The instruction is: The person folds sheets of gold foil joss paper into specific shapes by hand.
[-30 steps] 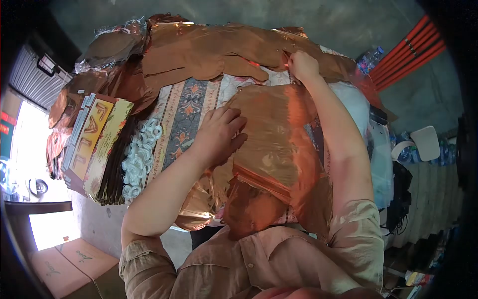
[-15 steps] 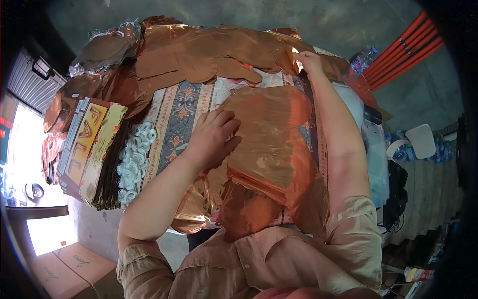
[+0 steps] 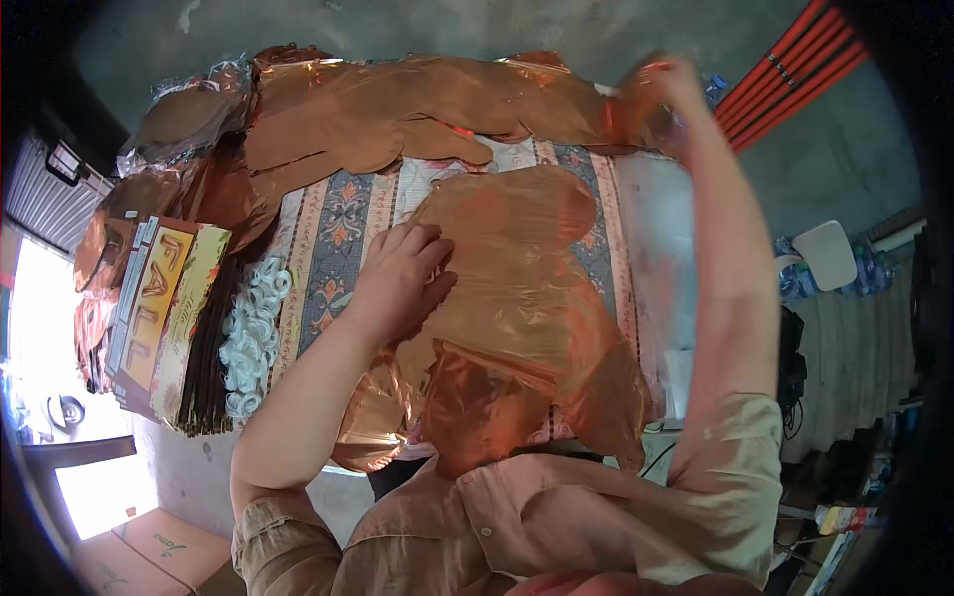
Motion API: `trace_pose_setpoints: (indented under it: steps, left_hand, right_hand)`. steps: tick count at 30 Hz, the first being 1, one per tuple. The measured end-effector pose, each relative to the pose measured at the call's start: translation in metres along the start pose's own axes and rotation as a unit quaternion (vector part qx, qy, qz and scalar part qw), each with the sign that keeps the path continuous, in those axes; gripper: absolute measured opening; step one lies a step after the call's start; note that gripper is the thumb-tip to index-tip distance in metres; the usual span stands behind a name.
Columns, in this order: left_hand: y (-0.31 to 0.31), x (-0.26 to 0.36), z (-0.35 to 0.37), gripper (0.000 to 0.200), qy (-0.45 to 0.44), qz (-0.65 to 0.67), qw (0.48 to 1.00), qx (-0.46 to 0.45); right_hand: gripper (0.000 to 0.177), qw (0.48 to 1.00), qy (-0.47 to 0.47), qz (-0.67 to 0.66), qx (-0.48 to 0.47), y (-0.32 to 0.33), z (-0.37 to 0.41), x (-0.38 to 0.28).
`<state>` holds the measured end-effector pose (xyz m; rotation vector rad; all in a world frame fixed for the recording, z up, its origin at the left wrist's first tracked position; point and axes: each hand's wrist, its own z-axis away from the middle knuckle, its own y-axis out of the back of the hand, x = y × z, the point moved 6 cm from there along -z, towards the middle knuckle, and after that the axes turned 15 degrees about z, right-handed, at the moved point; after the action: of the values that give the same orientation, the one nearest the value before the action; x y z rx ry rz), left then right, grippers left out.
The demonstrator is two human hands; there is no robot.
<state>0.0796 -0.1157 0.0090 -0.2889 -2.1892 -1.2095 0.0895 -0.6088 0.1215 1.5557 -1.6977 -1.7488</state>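
Note:
My left hand (image 3: 400, 281) lies flat, fingers spread, on the left edge of a stack of flat copper foil balloons (image 3: 527, 298) lying on the patterned cloth (image 3: 343, 228) in front of me. My right hand (image 3: 666, 94) is raised at the far right, blurred, pinching the right end of a copper foil balloon (image 3: 616, 114) from the long pile of copper foil balloons (image 3: 397, 109) across the back of the table.
Packs of gold-lettered cards (image 3: 159, 298) and a bundle of white curled ribbon (image 3: 253, 333) lie at the left. More foil balloons in plastic (image 3: 184, 124) are heaped at the back left. Cardboard boxes (image 3: 149, 546) sit on the floor at lower left. Orange pipes (image 3: 795, 70) run at upper right.
My right hand has moved right and up from the back pile, lifting the end of a foil balloon. My left hand stays pressed on the near stack.

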Motion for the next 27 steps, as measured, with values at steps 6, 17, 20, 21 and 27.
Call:
trace_pose_setpoints:
  steps: [6, 17, 20, 21, 27]
  left_hand:
    - [0.000, 0.003, -0.001, 0.036, -0.016, -0.025, 1.000, -0.008]
    - [0.001, 0.005, 0.001, 0.031, -0.024, -0.023, 0.999, -0.015]
    - [-0.001, 0.001, 0.002, 0.032, -0.033, -0.037, 0.999, -0.016]
    - [-0.004, -0.002, 0.003, 0.032, -0.028, -0.045, 0.998, -0.015]
    - [-0.005, -0.009, 0.005, 0.033, -0.035, -0.032, 0.999, 0.002]
  right_hand:
    - [0.032, 0.917, 0.018, 0.291, 0.273, 0.230, 0.031, 0.002]
    - [0.019, 0.922, 0.283, -0.071, 0.254, 0.242, 0.122, -0.157]
    - [0.023, 0.941, 0.279, -0.109, 0.155, 0.155, 0.143, -0.184]
    - [0.027, 0.928, 0.327, -0.083, 0.160, 0.130, 0.136, -0.175]
    - [0.027, 0.837, 0.547, 0.003, 0.007, -0.019, 0.308, -0.257]
